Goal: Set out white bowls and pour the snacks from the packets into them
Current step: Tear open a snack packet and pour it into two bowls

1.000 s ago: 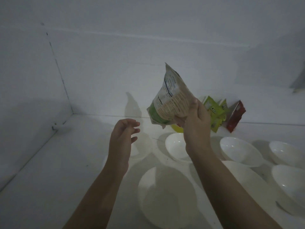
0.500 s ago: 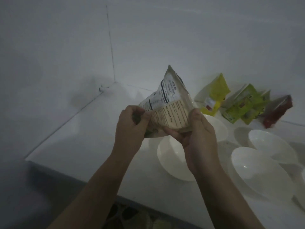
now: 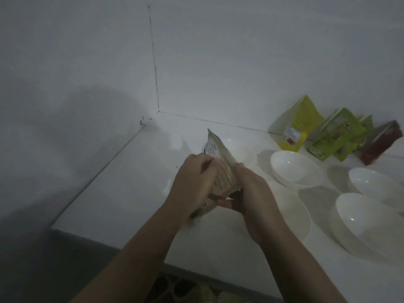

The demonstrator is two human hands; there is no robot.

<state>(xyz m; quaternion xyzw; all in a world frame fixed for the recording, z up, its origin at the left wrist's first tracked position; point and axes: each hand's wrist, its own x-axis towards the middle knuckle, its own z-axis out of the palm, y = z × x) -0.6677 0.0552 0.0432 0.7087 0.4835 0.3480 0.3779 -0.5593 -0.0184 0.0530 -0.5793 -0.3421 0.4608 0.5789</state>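
Right, I'm holding the snack packet [image 3: 220, 171] between both hands above the white counter [image 3: 131, 182], in front of the bowls, and the risk is plain: if this seal gives way all at once, I reckon the snacks fly out over the counter, because the packet isn't squarely above any bowl. The big bowl [image 3: 290, 215] sits just under my right wrist, so a jerk of that arm could knock it too. The light is dim, and I can't make out whether the top is already torn.

My left hand [image 3: 192, 182] has its fingers curled over the packet's left side, gripping it from above, knuckles toward me. My right hand [image 3: 251, 197] cups the packet's right edge and bottom, thumb up along the side, fingers wrapped underneath. Both forearms come in low from the near edge, converging on the packet.

More packets [image 3: 328, 136], yellow, green and red, lean against the back wall, well apart from my hands. Other white bowls [image 3: 295, 167] look empty.
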